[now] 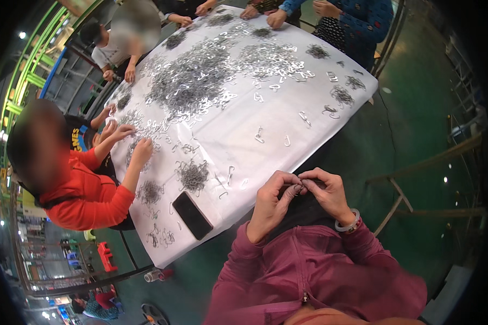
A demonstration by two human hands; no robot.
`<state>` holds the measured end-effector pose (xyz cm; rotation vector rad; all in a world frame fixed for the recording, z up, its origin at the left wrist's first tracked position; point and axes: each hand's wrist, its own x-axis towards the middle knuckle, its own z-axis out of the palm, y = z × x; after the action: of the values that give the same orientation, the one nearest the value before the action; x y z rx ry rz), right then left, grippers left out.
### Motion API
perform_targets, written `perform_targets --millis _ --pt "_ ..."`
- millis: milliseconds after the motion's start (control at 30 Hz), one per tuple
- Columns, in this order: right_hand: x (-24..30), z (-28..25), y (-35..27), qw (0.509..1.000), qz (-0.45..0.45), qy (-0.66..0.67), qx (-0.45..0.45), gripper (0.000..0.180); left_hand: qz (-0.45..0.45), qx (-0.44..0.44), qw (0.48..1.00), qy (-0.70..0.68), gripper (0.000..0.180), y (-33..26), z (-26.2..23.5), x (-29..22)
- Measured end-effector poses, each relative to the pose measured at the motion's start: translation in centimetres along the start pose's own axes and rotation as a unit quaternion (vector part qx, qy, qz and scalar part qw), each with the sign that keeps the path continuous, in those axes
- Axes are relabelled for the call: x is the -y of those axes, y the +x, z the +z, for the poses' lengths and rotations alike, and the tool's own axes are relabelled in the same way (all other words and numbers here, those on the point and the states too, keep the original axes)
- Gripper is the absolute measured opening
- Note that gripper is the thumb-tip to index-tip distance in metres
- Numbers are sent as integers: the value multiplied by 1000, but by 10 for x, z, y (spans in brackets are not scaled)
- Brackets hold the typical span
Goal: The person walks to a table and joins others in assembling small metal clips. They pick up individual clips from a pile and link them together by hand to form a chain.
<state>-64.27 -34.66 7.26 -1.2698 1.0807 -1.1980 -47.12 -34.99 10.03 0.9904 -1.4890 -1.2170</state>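
My left hand (276,199) and my right hand (327,190) meet just off the near edge of the white-covered table (230,135), in front of my body. The fingertips of both are pinched together and look darkened. Whatever they grip is too small and too hidden to name. Nearest to them on the table lie a few loose, bent metal hooks (259,135), shiny and silver. Farther left is a small heap of grey wire hooks (192,176), and beside it a dark phone (192,215) lies flat.
A large spread of metal hooks (190,81) covers the table's far middle, with small heaps (341,96) along its edges. A person in a red jacket (87,189) works at the left side; others reach in from the far side. A metal frame (417,208) stands at right.
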Motion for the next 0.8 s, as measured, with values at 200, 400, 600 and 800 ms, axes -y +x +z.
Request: perform_targets --millis 200,400,600,800 --pt "-4 2 -4 999 -42 -13 -26 13 60 -58 984 156 13 -3 17 7" --pt "-5 6 1 995 -91 -41 -7 21 54 -109 985 125 10 -1 18 15" --pt "-2 -11 24 981 -164 -74 -76 23 11 -111 994 -19 6 -4 20 27" --pt "-49 -43 158 963 -166 -196 -85 33 31 -116 991 -54 8 -4 18 44"
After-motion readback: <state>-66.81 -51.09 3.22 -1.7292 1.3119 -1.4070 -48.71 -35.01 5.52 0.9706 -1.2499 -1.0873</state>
